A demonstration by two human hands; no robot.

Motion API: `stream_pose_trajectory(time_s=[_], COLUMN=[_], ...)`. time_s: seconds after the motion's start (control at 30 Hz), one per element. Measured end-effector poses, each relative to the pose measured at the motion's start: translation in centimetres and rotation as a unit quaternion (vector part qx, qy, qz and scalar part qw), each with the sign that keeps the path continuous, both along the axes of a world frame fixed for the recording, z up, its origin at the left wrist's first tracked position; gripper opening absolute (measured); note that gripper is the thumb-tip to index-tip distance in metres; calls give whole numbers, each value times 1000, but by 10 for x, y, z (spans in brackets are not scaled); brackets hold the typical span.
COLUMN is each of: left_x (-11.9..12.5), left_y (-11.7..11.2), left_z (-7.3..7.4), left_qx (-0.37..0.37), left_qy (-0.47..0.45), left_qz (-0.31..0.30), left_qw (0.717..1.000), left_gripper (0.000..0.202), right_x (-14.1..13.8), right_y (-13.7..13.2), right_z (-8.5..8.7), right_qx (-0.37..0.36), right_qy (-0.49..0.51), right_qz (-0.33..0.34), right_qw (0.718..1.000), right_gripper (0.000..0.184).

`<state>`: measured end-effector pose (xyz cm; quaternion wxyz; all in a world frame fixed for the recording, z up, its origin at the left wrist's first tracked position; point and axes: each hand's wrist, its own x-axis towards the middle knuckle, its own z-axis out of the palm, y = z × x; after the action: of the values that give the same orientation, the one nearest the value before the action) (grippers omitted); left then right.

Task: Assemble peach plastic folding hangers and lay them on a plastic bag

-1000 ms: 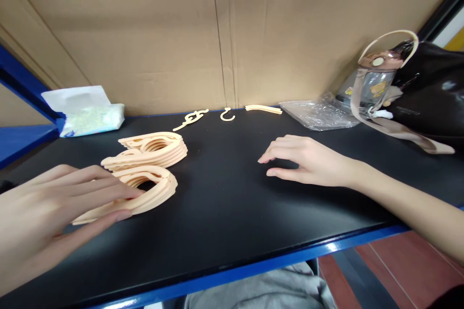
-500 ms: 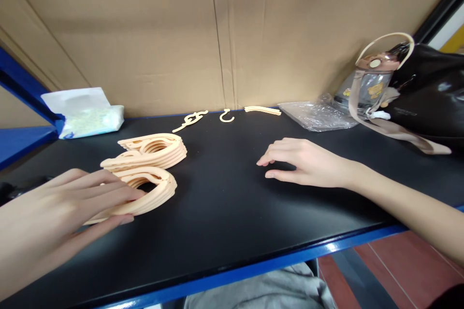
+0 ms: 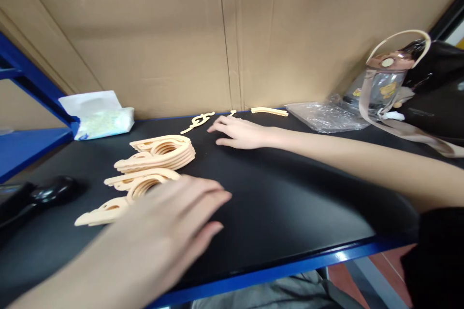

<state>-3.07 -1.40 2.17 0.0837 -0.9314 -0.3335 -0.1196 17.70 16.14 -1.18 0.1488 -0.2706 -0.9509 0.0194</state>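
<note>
My left hand (image 3: 177, 217), slightly blurred, is over the table just right of the nearer stack of cream plastic folding hangers (image 3: 108, 207), covering part of it. Its fingers point right, apart and with nothing in them. The farther hanger stack (image 3: 176, 154) lies behind that one. My right hand (image 3: 239, 131) reaches to the back middle, fingers loosely spread and holding nothing visible. It mostly hides a cream hook (image 3: 233, 113). Left of its fingertips lies a loose hanger piece (image 3: 198, 121); a curved cream strip (image 3: 269, 111) rests by the back edge.
A packet of wipes (image 3: 103, 120) stands at the back left, and a black object (image 3: 50, 190) lies at the left. Clear plastic bags (image 3: 322, 116), a strapped water bottle (image 3: 386, 82) and a black bag (image 3: 438, 91) occupy the back right. Cardboard (image 3: 163, 43) closes off the rear.
My left hand has come off the nearer hanger stack and moved right. My right hand has reached forward and left, over the hook. The view has shifted slightly.
</note>
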Motion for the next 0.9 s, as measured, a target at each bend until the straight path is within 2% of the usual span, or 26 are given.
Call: stream_pose_trajectory(time_s=[0.03,0.13,0.23,0.3,0.43,0.53,0.63,0.7,0.8,0.9], left_x=[18,59,77,79,76,75,77,79,79,77], left_y=[0,11,26,32,36,37,40,42,45,47], left_z=[-6,-23,-31,-34,-38,-40,-42,-43,-44,-45], left_qx=[0,3,15,25,-1,-16,-12,-13,-27,-63], left_qy=[22,74,73,48,-16,-55,-91,-105,-107,-106], left_qz=[-48,-123,-147,-154,-154,-141,-131,-118,-84,-51], left_qw=[999,990,986,987,988,988,987,987,990,991], left_gripper=[28,27,19,17,19,18,19,19,20,25], right_x=[-16,-60,-84,-85,-54,-14,27,49,67,66], right_y=[15,49,64,64,40,5,-36,-56,-60,-32], right_z=[-1,-6,-9,-11,-16,-19,-19,-16,-8,-1], right_qx=[0,-25,-55,-53,-50,-67,-87,-98,-52,-13], right_qy=[-2,-12,-27,-25,-13,5,41,118,214,212], right_qz=[-9,-32,-42,-31,-16,5,46,9,-61,-88], right_qw=[1000,999,997,998,999,998,994,988,974,973], right_gripper=[40,52,58,57,60,58,47,40,31,28])
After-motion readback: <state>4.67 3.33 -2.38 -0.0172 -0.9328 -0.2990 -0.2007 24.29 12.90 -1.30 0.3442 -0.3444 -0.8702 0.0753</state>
